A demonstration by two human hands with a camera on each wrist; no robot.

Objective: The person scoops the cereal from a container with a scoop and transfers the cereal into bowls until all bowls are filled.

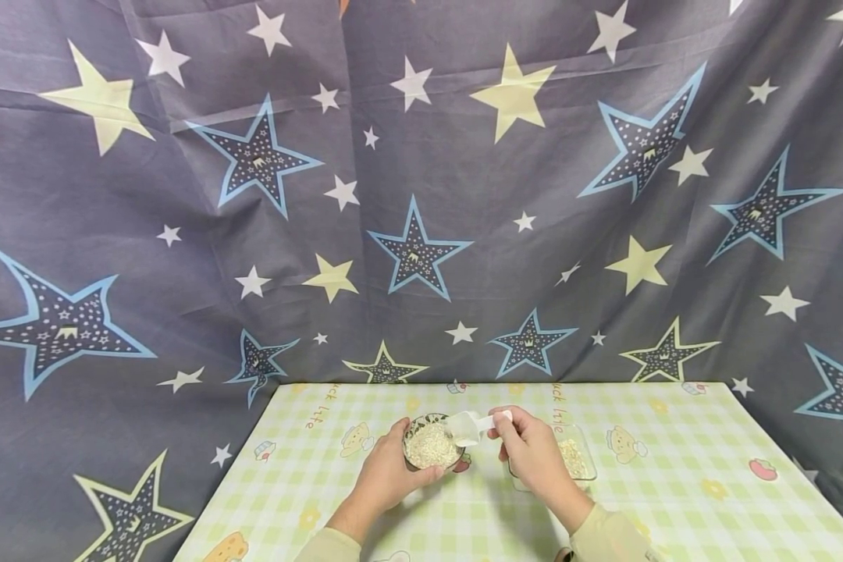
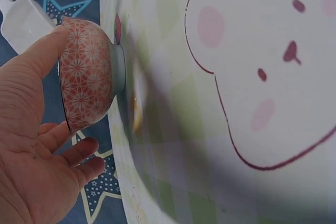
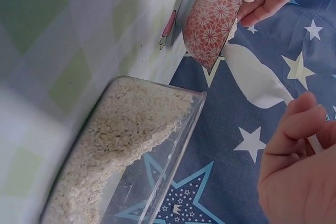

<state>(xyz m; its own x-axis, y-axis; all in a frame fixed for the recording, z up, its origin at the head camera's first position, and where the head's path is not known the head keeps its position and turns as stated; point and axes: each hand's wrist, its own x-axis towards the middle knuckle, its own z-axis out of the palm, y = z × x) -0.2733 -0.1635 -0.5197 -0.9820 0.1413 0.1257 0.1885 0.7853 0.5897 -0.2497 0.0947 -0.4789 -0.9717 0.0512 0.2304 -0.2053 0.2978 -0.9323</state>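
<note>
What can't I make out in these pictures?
Left wrist view: the inside of the bowl, hidden by its own wall.
Head view: part of the clear container, hidden behind the right hand.
Right wrist view: one end of the clear container, cut off by the bottom edge.

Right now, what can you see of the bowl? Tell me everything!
The bowl is round and looks like ceramic: reddish with white flowers outside, patterned inside, with a dark rim and pale foot. Pale flakes heap inside it. It is about upright, gripped by the left hand, with the white scoop tilted at its rim. I can't tell whether its foot touches the table.
</note>
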